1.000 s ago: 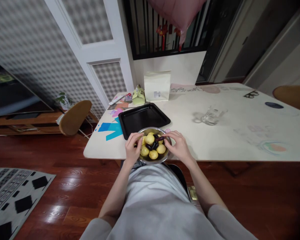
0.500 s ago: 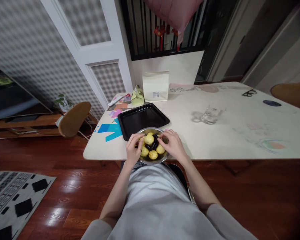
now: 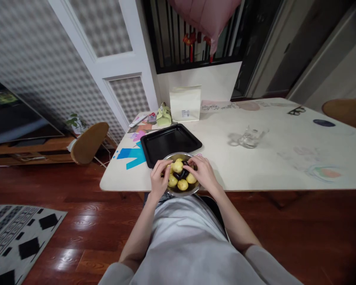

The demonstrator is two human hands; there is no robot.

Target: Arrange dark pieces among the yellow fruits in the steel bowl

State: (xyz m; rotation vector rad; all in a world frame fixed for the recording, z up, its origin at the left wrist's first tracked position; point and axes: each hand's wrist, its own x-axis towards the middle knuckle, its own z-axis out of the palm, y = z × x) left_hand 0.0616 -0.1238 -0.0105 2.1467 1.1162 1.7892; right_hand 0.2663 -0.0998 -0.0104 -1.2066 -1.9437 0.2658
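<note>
The 2 hands meet over 1 metal bowl [image 3: 169, 190] that stands at the near edge of the worktop [image 3: 269, 170], right in front of the person. The left hand [image 3: 158, 179] lies on the left side of the bowl with the fingers curled over the rim. Whether it grips the rim or one of the pieces inside, I cannot tell. The right hand [image 3: 204, 175] comes from the right side with the fingers close together and bent down into the bowl. The tips are at the dark pieces in the middle, but a firm grip is not visible.

Between the 2 hands I count 4 yellow potatoes [image 3: 182, 184] clearly, with perhaps 1 more behind them. The dark vegetables [image 3: 181, 174] are 2 or 3, too small to count for sure.

Just beyond the left hand lies 1 black tray [image 3: 172, 141], touching the bowl or almost so. Farther behind it stand 1 paper bag [image 3: 185, 103] and 1 green packet [image 3: 163, 114]. Well to the right of the right hand is 1 glass jug [image 3: 249, 138]. 2 chairs [image 3: 89, 142] stand at the 2 ends of the worktop.
</note>
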